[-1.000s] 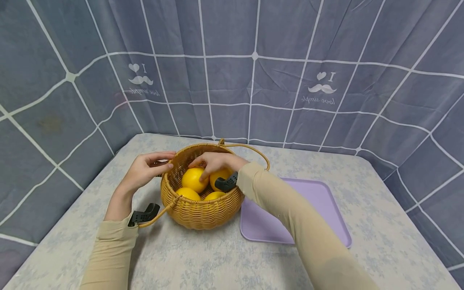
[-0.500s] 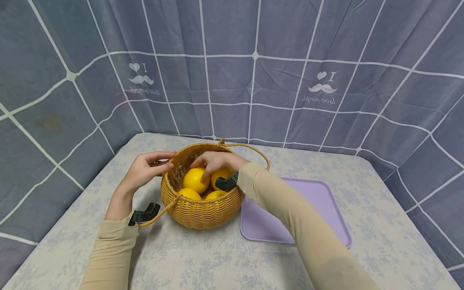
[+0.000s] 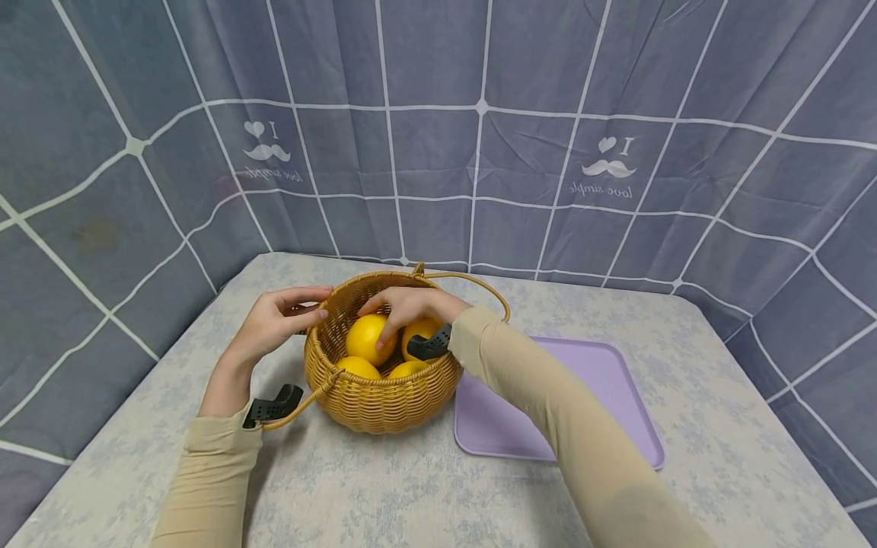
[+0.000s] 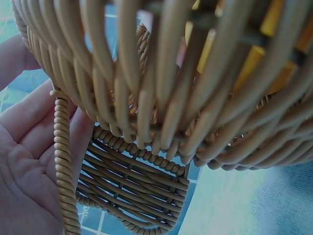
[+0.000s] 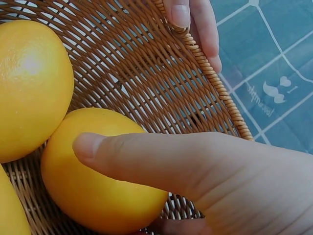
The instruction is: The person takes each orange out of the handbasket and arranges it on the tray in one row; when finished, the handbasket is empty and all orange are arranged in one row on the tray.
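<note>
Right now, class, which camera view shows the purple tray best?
The head view: the tray lies on the table just right of the basket, partly behind the right sleeve. The wrist views show only wicker, oranges and fingers, with no tray.

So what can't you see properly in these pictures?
- Head view: the right hand hides part of the oranges, so their full count is unclear.
- Head view: the basket wall hides its bottom.
- Left wrist view: the left hand is cut off by the edge.
- Right wrist view: the fingertips under the orange are hidden by it.
</note>
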Action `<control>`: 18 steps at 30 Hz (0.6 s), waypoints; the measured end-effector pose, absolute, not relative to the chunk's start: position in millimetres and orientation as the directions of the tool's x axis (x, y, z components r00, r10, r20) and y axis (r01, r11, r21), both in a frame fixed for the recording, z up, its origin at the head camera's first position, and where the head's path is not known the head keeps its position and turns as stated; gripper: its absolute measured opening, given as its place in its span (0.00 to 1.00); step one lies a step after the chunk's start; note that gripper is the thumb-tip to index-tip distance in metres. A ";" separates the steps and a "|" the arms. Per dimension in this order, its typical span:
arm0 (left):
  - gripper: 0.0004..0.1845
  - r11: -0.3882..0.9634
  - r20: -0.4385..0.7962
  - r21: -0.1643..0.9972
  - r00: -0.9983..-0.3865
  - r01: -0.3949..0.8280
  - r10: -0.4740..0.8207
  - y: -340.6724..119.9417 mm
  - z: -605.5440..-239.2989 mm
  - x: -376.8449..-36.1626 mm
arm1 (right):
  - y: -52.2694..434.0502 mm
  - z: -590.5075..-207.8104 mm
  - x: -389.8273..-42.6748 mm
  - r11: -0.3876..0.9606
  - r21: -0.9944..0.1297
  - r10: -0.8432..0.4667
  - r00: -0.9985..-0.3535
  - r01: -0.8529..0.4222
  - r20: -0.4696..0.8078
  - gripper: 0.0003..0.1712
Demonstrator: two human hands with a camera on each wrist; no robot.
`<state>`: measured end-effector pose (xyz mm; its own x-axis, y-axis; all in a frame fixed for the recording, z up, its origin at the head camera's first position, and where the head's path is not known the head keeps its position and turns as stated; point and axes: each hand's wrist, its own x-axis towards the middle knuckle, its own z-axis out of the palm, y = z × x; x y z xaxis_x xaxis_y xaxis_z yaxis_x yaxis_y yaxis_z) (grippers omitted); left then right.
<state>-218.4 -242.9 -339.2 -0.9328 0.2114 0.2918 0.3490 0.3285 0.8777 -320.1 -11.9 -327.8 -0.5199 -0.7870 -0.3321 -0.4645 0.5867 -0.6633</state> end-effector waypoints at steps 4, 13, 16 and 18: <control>0.20 0.328 0.295 0.877 -0.932 0.352 0.211 -243.3 -339.4 -218.7 | -11.8 -327.0 -320.6 0.579 -0.663 -0.794 -0.512 -0.474 -0.328 0.43; 0.20 0.325 0.278 0.884 -0.936 0.337 0.214 -243.5 -339.7 -218.3 | -11.0 -324.7 -321.3 0.508 -0.704 -0.841 -0.462 -0.497 -0.281 0.45; 0.20 0.324 0.276 0.885 -0.938 0.334 0.211 -243.1 -339.6 -218.3 | -9.5 -324.3 -320.3 0.499 -0.737 -0.844 -0.449 -0.456 -0.293 0.45; 0.20 0.323 0.275 0.886 -0.938 0.332 0.209 -242.7 -339.7 -218.5 | -8.5 -324.0 -319.1 0.492 -0.765 -0.846 -0.435 -0.416 -0.308 0.46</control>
